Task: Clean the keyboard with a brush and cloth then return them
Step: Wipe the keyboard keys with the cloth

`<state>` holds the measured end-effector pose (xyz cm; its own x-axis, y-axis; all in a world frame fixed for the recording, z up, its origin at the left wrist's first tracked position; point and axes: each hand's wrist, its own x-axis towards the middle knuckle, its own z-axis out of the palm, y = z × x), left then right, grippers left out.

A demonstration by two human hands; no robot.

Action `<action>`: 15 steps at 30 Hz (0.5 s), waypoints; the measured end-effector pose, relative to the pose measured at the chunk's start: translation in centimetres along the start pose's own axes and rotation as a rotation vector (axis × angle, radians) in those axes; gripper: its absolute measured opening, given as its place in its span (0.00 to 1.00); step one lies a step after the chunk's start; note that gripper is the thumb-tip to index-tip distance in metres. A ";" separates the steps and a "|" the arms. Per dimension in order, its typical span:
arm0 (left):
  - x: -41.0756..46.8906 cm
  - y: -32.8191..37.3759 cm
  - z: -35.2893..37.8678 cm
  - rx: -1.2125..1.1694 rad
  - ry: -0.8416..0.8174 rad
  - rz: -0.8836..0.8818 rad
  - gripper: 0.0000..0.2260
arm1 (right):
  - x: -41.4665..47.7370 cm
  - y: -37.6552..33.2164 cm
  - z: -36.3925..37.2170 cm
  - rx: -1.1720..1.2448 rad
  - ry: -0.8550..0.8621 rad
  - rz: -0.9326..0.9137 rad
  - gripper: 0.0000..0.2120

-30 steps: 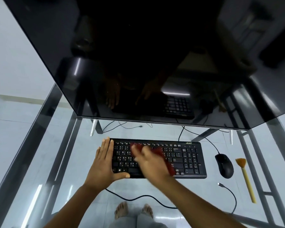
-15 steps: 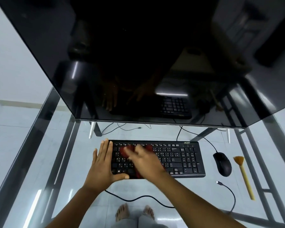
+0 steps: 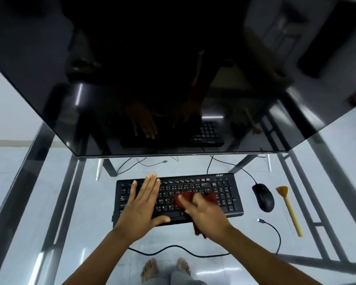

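A black keyboard (image 3: pixel 224 188) lies on the glass desk (image 3: pixel 86 202) in front of me. My left hand (image 3: pixel 141 206) rests flat on its left half, fingers spread. My right hand (image 3: pixel 206 212) presses a dark red cloth (image 3: pixel 211 197) onto the keys right of centre; part of the cloth hangs over the keyboard's front edge. The hand and cloth are blurred. A brush (image 3: pixel 289 209) with a yellow handle and fan-shaped orange bristles lies on the desk at the far right, apart from both hands.
A large dark monitor (image 3: pixel 173 79) fills the upper view, overhanging the keyboard's far side. A black mouse (image 3: pixel 263 197) sits between keyboard and brush. A loose black cable (image 3: pixel 273 229) curls along the desk's near edge. Bare feet show through the glass below.
My right hand has swept the red cloth from the left-centre keys to the right-centre. My left hand has shifted from the keyboard's left edge onto its left keys.
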<state>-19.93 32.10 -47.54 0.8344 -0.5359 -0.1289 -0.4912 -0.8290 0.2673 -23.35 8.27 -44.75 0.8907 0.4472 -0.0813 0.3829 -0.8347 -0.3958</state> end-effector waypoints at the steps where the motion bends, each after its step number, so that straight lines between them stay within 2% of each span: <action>1: 0.7 0.8 0.1 0.005 -0.016 0.033 0.49 | -0.3 0.2 -0.3 -0.047 -0.075 -0.091 0.22; 3: 1.9 2.3 0.4 0.021 -0.049 0.094 0.50 | -0.7 1.7 -1.3 -0.056 -0.049 -0.012 0.22; 4: 2.5 3.0 0.4 0.026 -0.054 0.117 0.50 | -0.8 3.3 -1.6 -0.093 0.024 0.122 0.23; 6: 3.6 4.4 0.5 0.019 -0.046 0.134 0.49 | -0.5 5.9 -2.2 -0.164 0.157 0.520 0.23; 7: 4.1 5.0 0.6 0.006 -0.044 0.131 0.49 | 0.0 5.9 -2.0 -0.152 0.176 0.634 0.24; 8: 4.6 5.7 0.7 -0.008 -0.044 0.132 0.49 | 0.2 4.9 -1.7 -0.139 0.163 0.648 0.24; 10: 5.3 6.7 0.9 -0.017 -0.071 0.136 0.50 | 0.1 3.2 -0.5 -0.094 0.117 0.421 0.26; 12: 6.0 7.1 1.0 -0.001 -0.111 0.142 0.51 | -0.7 4.9 -0.8 -0.204 0.073 0.235 0.28; 13: 6.2 7.1 1.0 0.013 -0.131 0.139 0.51 | -0.7 6.2 -2.0 -0.225 0.077 0.307 0.27; 15: 6.3 6.8 1.3 0.030 -0.155 0.130 0.52 | -0.9 8.9 -3.9 -0.170 0.146 0.609 0.24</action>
<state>-18.30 22.89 -47.80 0.7165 -0.6547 -0.2410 -0.6012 -0.7547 0.2629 -19.83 -0.83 -44.62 0.9802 -0.1606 -0.1160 -0.1786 -0.9696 -0.1671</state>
